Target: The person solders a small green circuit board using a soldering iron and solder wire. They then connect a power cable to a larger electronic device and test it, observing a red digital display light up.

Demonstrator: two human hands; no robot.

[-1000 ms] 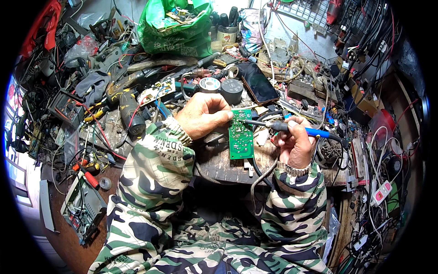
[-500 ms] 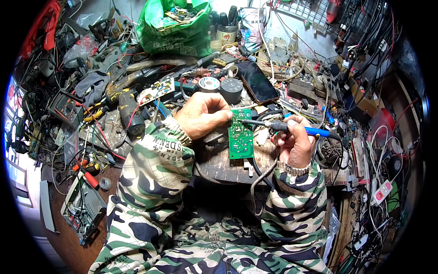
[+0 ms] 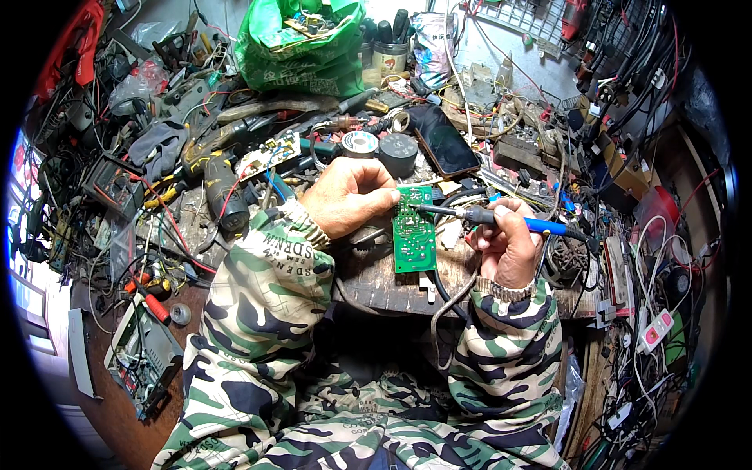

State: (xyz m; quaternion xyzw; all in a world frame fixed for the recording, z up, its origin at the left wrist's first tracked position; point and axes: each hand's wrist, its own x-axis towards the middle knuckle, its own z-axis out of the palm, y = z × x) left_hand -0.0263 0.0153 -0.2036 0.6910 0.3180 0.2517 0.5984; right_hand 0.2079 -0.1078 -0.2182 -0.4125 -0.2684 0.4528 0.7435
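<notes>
A green circuit board [image 3: 415, 243] is held above the front edge of the bench, its soldered side showing. My left hand [image 3: 348, 197] pinches the board's upper left edge between thumb and fingers. In my right hand [image 3: 511, 244] is a soldering iron [image 3: 542, 226] with a blue handle, gripped like a pen. Its metal tip points left and meets the upper part of the board, among the solder joints. Just behind my left hand stand a solder spool [image 3: 359, 144] and a round dark tin [image 3: 398, 155].
A black phone [image 3: 443, 141] lies behind the board. A cordless drill [image 3: 223, 192] rests on the left, near an opened device casing [image 3: 141, 352]. At the back sits a green bag [image 3: 301, 59] of parts. Tangled cables and a power strip [image 3: 656, 330] crowd the right side.
Almost nothing differs. The board, both hands and the soldering iron hold practically the same places, with the tip still at the board's upper part.
</notes>
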